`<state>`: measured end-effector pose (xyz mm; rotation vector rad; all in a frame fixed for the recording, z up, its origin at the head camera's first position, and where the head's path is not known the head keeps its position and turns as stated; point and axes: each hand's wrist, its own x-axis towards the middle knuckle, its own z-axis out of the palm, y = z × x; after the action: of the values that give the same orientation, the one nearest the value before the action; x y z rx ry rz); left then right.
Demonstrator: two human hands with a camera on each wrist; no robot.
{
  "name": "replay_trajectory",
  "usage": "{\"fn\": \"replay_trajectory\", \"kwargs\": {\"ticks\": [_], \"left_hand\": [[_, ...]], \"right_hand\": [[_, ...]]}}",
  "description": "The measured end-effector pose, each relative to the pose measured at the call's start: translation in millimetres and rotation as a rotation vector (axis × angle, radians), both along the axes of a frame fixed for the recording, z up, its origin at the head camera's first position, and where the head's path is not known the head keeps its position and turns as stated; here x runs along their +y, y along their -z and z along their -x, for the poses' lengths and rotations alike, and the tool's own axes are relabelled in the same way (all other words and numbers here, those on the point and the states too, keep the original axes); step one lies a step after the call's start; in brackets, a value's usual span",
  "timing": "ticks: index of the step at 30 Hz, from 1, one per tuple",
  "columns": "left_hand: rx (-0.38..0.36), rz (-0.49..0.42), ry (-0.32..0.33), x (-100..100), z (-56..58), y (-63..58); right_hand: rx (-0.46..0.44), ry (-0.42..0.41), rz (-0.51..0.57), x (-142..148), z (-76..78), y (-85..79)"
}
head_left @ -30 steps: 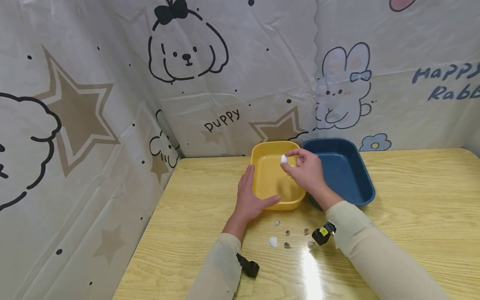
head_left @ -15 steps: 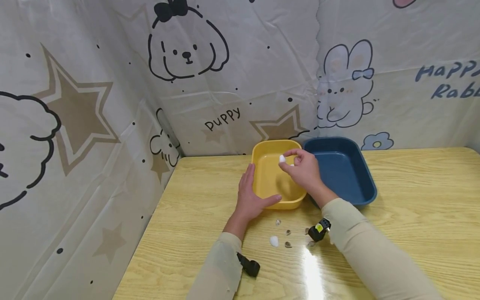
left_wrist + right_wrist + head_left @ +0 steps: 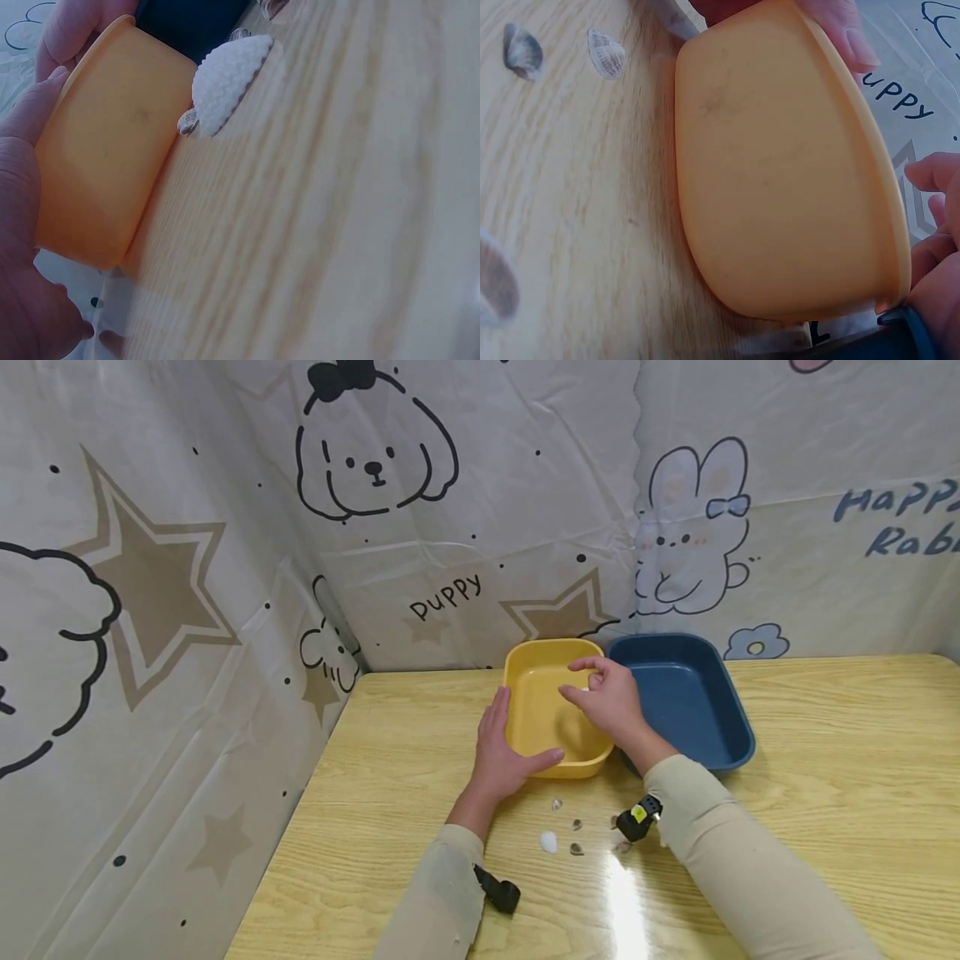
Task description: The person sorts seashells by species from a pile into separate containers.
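Note:
My left hand [image 3: 501,756] spans the near-left corner of a yellow plastic bin [image 3: 564,770], fingers straight along its left wall and thumb on the front rim. Over the bin's inside hovers my right hand [image 3: 609,697], thumb and index finger apart with nothing between their tips. A small white bit shows beside its curled other fingers; I cannot tell whether the hand holds it. On the table in front lies a white ribbed seashell [image 3: 229,82], near several small brown seashells, among them a striped one [image 3: 606,54] and a dark one [image 3: 523,51].
A dark blue bin [image 3: 678,706] stands against the yellow one on its right, partly behind my right forearm. Both rest on a wooden table [image 3: 405,735] by a printed cloth wall [image 3: 450,460]. Light glares off the table at the front.
Half a second ago my right thumb and index finger pinched a small white seashell above the yellow bin. Now they are parted and that shell is out of sight. My left hand stays put.

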<state>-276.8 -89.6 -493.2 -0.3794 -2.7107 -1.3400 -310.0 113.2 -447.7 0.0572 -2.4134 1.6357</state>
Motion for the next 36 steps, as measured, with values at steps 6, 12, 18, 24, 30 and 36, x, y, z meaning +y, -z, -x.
{"fn": "replay_trajectory", "kwargs": {"ticks": [6,12,18,24,30,36], "left_hand": [[0.007,-0.008,0.007,1,0.4,-1.7],[0.007,-0.014,0.008,1,1.1,-1.7],[-0.003,-0.013,0.009,1,0.1,-1.9],[-0.017,-0.014,0.005,1,-1.3,-2.6],[-0.032,-0.021,-0.001,0,-1.5,-2.0],[-0.024,-0.028,0.002,0,-1.1,-1.7]], "right_hand": [[0.009,-0.001,0.024,1,-0.9,-2.1],[0.012,0.005,0.07,4,-1.4,-3.0],[0.02,0.014,0.086,7,-4.2,-4.1],[0.04,-0.015,0.052,8,-16.3,-11.1],[0.068,-0.045,-0.025,10,-34.2,-19.0],[0.118,-0.086,-0.046,11,-52.7,-24.2]]}}
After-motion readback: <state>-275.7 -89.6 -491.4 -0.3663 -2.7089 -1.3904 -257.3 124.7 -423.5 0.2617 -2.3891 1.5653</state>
